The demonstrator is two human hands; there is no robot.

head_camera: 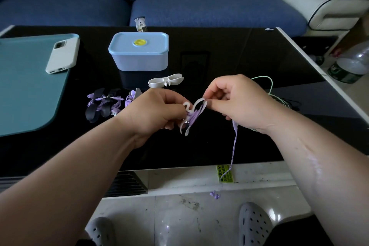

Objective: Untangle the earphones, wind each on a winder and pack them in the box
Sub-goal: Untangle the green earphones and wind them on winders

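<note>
My left hand point(157, 110) grips a white winder point(192, 115) with purple cable wound around its middle. My right hand point(235, 102) pinches the winder's upper wing and holds the purple earphone cable point(233, 146), which hangs down past the table edge to its earbuds point(215, 195). A spare white winder point(165, 81) lies on the black table point(229, 62). Wound purple earphones on dark winders point(103, 104) lie to the left. A green earphone cable point(269, 90) sits behind my right hand. The blue box point(139, 52) stands shut with its lid on.
A white phone point(62, 54) rests on a teal mat point(26, 90) at the left. A small wrapper point(140, 24) lies behind the box. A blue sofa is beyond the table. Plastic bottles point(351, 62) stand at the right. My grey shoes are on the floor below.
</note>
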